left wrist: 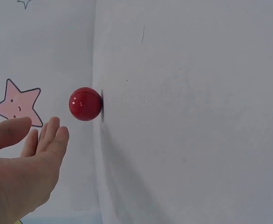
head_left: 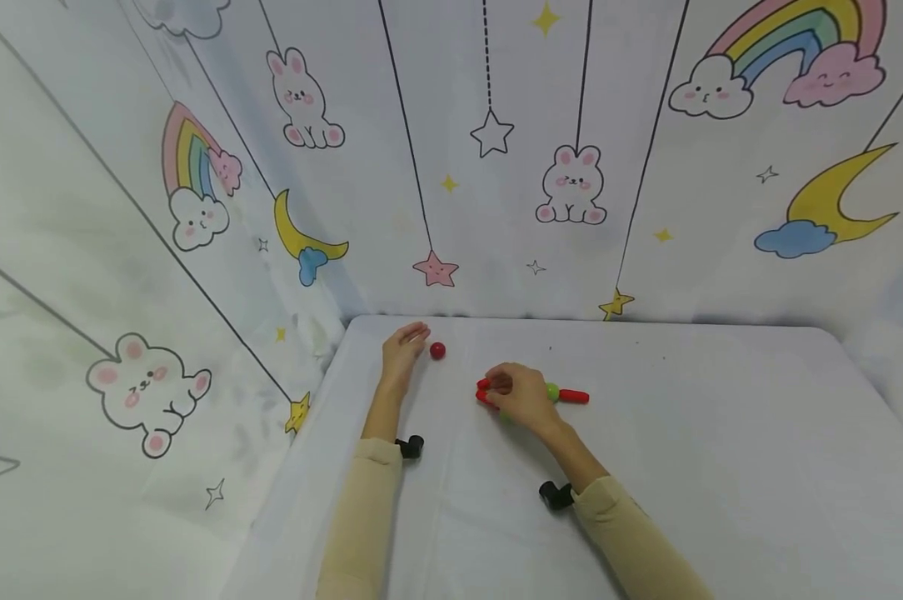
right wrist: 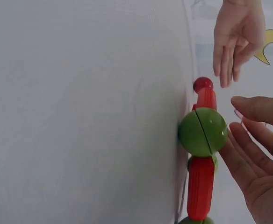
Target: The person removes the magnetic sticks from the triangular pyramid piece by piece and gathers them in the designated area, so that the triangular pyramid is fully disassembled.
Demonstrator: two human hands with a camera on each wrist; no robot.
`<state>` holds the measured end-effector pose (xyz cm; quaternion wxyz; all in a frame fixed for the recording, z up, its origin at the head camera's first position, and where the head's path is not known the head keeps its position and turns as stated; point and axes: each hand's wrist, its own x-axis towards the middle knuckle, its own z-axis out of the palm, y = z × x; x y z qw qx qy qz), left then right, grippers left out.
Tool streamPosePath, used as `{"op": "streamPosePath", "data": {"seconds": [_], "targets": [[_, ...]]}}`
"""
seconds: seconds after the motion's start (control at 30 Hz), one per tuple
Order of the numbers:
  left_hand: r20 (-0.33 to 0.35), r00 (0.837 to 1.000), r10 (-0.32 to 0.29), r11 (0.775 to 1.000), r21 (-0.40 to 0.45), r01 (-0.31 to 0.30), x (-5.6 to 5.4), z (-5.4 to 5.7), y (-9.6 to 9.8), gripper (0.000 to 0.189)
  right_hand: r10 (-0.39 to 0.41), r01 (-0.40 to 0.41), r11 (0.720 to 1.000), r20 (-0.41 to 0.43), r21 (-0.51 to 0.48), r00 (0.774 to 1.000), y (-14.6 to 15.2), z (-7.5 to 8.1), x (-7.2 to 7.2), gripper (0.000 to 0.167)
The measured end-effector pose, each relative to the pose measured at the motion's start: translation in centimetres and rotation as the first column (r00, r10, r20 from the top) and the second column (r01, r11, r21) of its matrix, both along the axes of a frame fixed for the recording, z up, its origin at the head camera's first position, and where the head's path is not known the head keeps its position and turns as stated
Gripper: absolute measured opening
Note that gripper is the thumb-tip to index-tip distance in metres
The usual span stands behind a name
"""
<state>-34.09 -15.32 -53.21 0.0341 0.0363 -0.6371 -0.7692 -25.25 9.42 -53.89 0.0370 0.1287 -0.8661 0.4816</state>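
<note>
A glossy red ball (head_left: 437, 350) rests near the table's far left edge. My left hand (head_left: 404, 354) is just left of it, fingers extended and thumb apart; the left wrist view shows a gap between fingertips and ball (left wrist: 85, 103). My right hand (head_left: 522, 396) hovers over a toy of red ridged rods (head_left: 574, 397) and green balls (head_left: 552, 392) lying on the table. In the right wrist view its thumb and fingers are spread beside a split green ball (right wrist: 203, 132), the fingertips right at its side. From the head, the hand hides the toy's middle.
A white cloth covers the table (head_left: 721, 433), which meets a patterned curtain (head_left: 496, 208) at the back and left. A black wrist camera (head_left: 411, 447) sticks out from the left wrist, another camera (head_left: 556, 496) from the right.
</note>
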Motion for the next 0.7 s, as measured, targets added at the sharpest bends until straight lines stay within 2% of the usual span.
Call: {"op": "streamPosePath", "data": {"seconds": [0.1,0.3,0.53,0.7], "targets": [[-0.006,1.0,-0.015,0.998,0.053,0.016,0.5,0.1,-0.1,0.045,0.008,-0.008,1.0,-0.016,-0.008,1.0,0.7,0.3,0.3,0.029],[0.014,0.998,-0.061,0.988,0.143,0.059,1.7,0.5,0.4,0.047,-0.017,0.017,0.999,-0.007,0.046,1.0,1.7,0.9,0.9,0.034],[0.062,0.994,-0.089,0.984,0.162,0.078,3.5,0.3,2.2,0.044,-0.021,0.02,0.998,0.007,0.067,1.0,2.7,0.9,1.5,0.04],[0.108,0.987,-0.119,0.989,0.103,0.108,5.0,0.0,3.6,0.042,-0.008,0.008,0.996,-0.006,0.087,1.0,3.0,0.6,1.8,0.041]]}}
